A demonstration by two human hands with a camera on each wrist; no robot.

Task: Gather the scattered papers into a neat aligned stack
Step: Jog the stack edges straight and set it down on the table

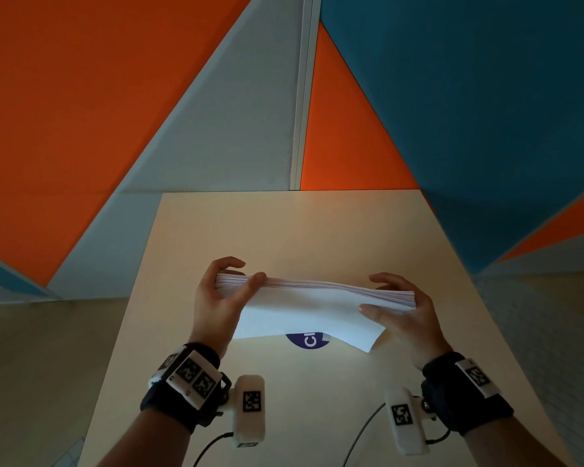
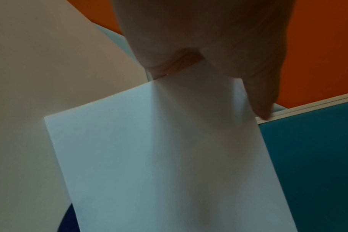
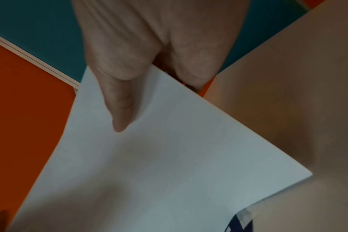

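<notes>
A stack of white papers [image 1: 304, 308] stands on its long edge above the beige table [image 1: 284, 224], its upper edge toward the far side and its face tilted toward me. My left hand [image 1: 223, 291] grips the stack's left end, thumb on the near face and fingers curled behind. At the right end my right hand [image 1: 398, 305] holds it the same way, thumb pressed on the front sheet. The left wrist view shows the paper stack [image 2: 159, 157] under my thumb [image 2: 258, 97]. The right wrist view shows the paper stack [image 3: 159, 157] with my thumb [image 3: 119, 113] lying on it.
A dark blue round logo [image 1: 307, 340] on the table peeks out under the papers' lower edge. Orange, grey and blue partition panels [image 1: 216, 96] rise behind the table's far edge. Two thin black cables [image 1: 361, 433] trail from the wrist cameras across the near table.
</notes>
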